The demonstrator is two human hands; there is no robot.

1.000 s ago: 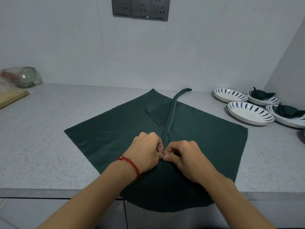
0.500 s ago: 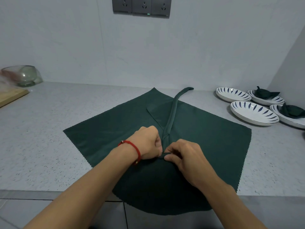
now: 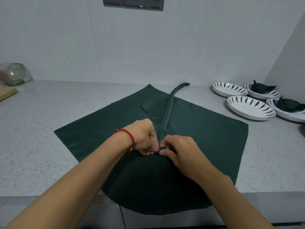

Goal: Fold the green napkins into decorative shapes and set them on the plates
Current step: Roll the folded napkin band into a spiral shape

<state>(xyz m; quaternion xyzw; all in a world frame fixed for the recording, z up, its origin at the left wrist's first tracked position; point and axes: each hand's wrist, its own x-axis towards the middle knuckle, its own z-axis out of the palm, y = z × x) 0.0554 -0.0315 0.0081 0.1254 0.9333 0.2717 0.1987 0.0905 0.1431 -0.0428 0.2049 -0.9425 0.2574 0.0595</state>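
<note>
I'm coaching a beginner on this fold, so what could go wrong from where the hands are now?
1. The near part of the green napkin hangs over the counter edge; a tug could drag it off.
2. Both the left hand and the right hand pinch one small spot at the base of the rolled strip; letting go may let the roll loosen.

The left hand [image 3: 145, 136] has turned inward, fingertips now pinching the green napkin [image 3: 206, 134] fold.

Home kitchen: speckled stone counter [image 3: 41, 129], patterned plates [image 3: 250, 107], wall sockets [image 3: 133, 2].
</note>
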